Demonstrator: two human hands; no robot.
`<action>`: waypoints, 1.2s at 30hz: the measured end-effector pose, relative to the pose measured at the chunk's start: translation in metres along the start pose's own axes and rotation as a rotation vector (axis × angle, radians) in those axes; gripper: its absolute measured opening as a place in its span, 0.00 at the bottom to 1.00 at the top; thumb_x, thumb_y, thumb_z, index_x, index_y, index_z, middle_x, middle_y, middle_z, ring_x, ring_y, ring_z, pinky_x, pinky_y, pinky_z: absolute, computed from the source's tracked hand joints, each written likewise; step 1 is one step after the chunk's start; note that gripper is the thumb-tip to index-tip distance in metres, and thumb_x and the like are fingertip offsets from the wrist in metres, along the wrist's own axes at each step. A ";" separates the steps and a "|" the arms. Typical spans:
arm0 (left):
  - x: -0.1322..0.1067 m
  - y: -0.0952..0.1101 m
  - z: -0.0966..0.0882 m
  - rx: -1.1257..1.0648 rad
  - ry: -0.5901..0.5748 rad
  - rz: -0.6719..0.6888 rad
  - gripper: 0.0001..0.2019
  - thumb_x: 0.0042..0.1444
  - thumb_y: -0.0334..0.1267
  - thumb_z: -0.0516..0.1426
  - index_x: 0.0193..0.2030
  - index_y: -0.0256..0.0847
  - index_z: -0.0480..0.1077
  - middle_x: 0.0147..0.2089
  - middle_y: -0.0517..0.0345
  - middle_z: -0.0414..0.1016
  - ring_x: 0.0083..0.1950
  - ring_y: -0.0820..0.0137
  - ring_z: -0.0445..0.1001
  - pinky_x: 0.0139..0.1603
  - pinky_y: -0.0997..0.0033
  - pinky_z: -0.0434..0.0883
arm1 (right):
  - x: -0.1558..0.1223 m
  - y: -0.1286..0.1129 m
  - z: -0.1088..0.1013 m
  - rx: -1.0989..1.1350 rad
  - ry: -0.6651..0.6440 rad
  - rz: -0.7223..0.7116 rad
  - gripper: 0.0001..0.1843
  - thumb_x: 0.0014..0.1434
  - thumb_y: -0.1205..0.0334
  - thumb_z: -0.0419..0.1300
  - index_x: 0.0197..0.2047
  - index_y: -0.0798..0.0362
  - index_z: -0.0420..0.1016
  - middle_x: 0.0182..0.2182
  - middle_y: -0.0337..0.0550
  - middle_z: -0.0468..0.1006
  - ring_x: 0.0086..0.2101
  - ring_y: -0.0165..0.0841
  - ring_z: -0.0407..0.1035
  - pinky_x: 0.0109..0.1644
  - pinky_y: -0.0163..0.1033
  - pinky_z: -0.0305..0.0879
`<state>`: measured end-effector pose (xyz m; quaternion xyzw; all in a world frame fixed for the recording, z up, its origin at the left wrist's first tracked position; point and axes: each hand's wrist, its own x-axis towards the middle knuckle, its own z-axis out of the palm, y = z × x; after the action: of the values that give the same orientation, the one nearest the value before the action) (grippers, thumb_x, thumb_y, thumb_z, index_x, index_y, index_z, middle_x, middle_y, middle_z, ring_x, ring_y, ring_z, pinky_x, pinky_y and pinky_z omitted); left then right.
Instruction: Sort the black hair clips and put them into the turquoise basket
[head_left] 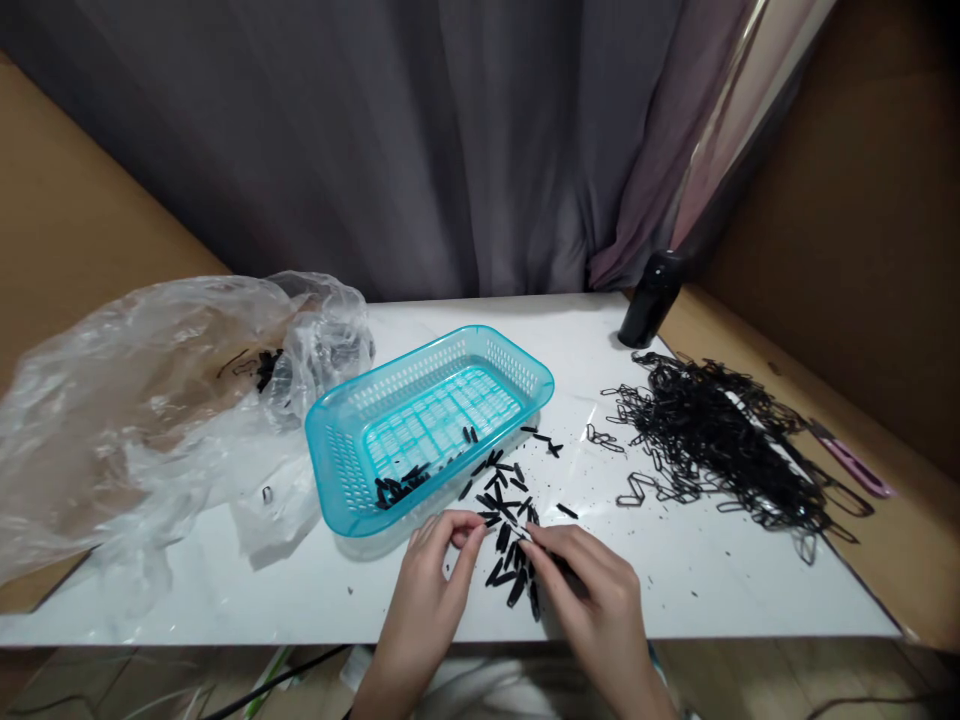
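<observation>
I see the left hand's (439, 575) fingertips (474, 523) drawn together, thumb against forefinger, at the lower left edge of the scatter of black pieces (510, 500). They touch 1 piece there. I cannot tell whether it is gripped or only touched.

The right hand's (592, 590) fingers (534, 545) are curled shut over a dark piece (561, 570). Its long axis runs from upper left to lower right under the palm.

The black pieces lie on the white tabletop (712, 590) at lower centre of the frame, between the 2 hands and just above them. They are short and narrow. Most have their long axis on a diagonal, lower left to upper right, and a few lie nearly level.

Just above and left of the scatter stands a turquoise basket (341, 470), long axis also lower left to upper right, with more of the same pieces in its near corner.

A crumpled clear plastic bag (150, 420) fills the left of the frame. A tangled heap of black wire clips (720, 440) lies at the right. A black bottle (651, 298) stands above the heap, and a pink cutter (855, 465) lies at far right.
</observation>
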<state>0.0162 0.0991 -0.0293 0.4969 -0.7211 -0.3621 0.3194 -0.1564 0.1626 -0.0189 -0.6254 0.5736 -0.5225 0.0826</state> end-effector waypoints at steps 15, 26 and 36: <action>-0.002 0.007 -0.001 -0.192 0.089 -0.090 0.11 0.58 0.48 0.62 0.34 0.41 0.75 0.34 0.58 0.77 0.36 0.68 0.73 0.40 0.73 0.72 | -0.001 0.001 0.001 -0.003 -0.016 0.001 0.08 0.61 0.71 0.61 0.43 0.52 0.79 0.34 0.37 0.80 0.35 0.21 0.75 0.41 0.24 0.71; -0.002 0.000 0.003 -0.292 0.139 -0.068 0.09 0.57 0.43 0.63 0.33 0.41 0.71 0.37 0.58 0.78 0.38 0.71 0.73 0.41 0.76 0.69 | -0.001 0.002 0.001 -0.007 -0.030 0.014 0.07 0.62 0.69 0.61 0.43 0.52 0.78 0.35 0.38 0.80 0.35 0.21 0.76 0.41 0.23 0.71; -0.001 0.005 0.002 -0.350 0.107 -0.063 0.10 0.57 0.43 0.63 0.31 0.40 0.71 0.37 0.54 0.79 0.42 0.67 0.78 0.45 0.72 0.75 | -0.002 0.001 0.001 0.016 -0.066 0.001 0.09 0.64 0.69 0.59 0.44 0.53 0.79 0.34 0.38 0.81 0.34 0.21 0.76 0.40 0.22 0.71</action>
<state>0.0125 0.1012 -0.0259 0.4747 -0.6132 -0.4650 0.4272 -0.1564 0.1636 -0.0211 -0.6413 0.5666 -0.5062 0.1070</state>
